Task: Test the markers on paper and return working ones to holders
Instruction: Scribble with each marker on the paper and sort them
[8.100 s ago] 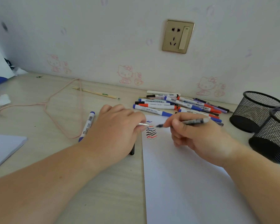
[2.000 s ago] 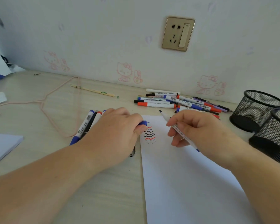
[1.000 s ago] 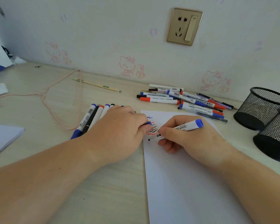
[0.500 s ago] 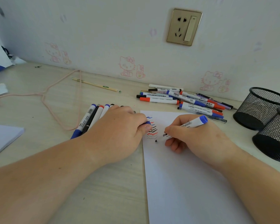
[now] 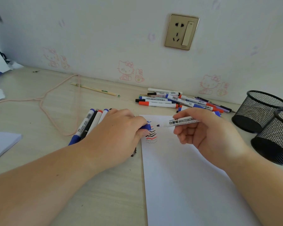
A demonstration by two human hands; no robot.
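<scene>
Uncapped marker [image 5: 180,122] held over paper [image 5: 186,176], tip left.
Right hand [image 5: 206,136] grips its barrel; left hand [image 5: 116,136] pinches blue cap [image 5: 145,127] at paper's left edge. Holders [image 5: 265,121] stand far right.

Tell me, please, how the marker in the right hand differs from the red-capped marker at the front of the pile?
The marker in the right hand is uncapped and held above the paper; the red-capped marker is capped and lies on the desk. Both have white barrels and lie roughly level.
</scene>
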